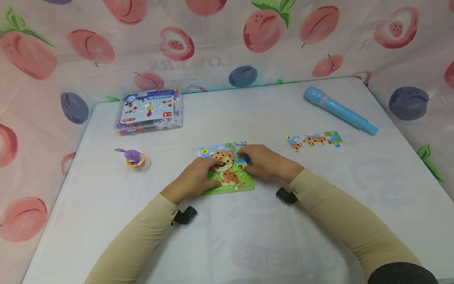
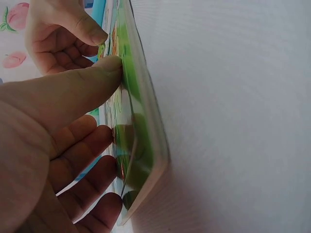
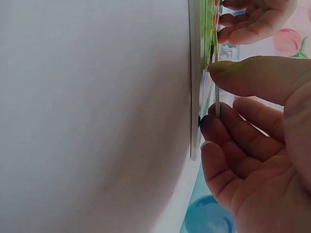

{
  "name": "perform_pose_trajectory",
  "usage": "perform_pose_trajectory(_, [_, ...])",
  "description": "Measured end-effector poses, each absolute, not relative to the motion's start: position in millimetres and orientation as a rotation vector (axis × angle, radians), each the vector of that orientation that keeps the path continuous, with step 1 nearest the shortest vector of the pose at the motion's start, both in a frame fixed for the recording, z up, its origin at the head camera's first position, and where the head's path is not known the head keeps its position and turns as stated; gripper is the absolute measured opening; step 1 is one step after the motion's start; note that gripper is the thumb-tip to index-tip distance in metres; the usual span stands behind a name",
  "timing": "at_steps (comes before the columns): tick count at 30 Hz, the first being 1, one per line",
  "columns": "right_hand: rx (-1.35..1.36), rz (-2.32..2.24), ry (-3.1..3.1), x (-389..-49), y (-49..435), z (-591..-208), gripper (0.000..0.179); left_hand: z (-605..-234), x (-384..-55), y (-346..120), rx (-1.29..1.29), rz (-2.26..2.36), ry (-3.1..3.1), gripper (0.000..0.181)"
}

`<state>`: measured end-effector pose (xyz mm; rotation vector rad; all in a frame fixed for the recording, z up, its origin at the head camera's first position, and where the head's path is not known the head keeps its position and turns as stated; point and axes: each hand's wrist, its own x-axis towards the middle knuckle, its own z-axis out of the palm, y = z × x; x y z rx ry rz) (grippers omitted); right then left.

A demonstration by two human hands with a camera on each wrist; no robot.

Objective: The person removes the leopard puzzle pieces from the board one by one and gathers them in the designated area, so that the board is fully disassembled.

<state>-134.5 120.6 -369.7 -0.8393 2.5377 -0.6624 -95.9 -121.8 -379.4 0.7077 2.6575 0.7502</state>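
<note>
The right hand (image 1: 266,161) pinched a thin piece (image 3: 217,102) between thumb and fingers over the puzzle (image 1: 231,179); its printed face was hard to make out, seen almost edge-on. The left hand (image 1: 195,177) rested on the puzzle's other side, fingers slightly apart, tips touching the glossy board and hiding part of its leopard picture. The board, pale-edged and round-cornered, lay flat mid-table. White tabletop (image 1: 227,244) stretched between it and three loose pieces (image 1: 313,140) at right, a toy cup (image 1: 134,157) at left well apart. A clear plastic box (image 1: 149,110) and a smooth blue tube (image 1: 340,110) sat toward the far edge, before fruit-print cloth (image 1: 213,35). The frame cut off the tan sleeves (image 1: 330,201).
</note>
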Motion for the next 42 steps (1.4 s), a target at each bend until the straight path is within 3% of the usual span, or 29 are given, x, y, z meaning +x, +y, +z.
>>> perform_pose_trajectory(17, [-0.814, -0.704, 2.596, -136.5, 144.3, -360.8, 0.044, -378.8, -95.4, -121.3, 0.69, 0.739, 2.657, 0.061])
perform_pose_trajectory(42, [-0.473, -0.64, 2.731, -131.7, 268.5, -344.5, 0.043, -377.9, -94.2, -121.0, 0.66, 0.733, 2.644, 0.061])
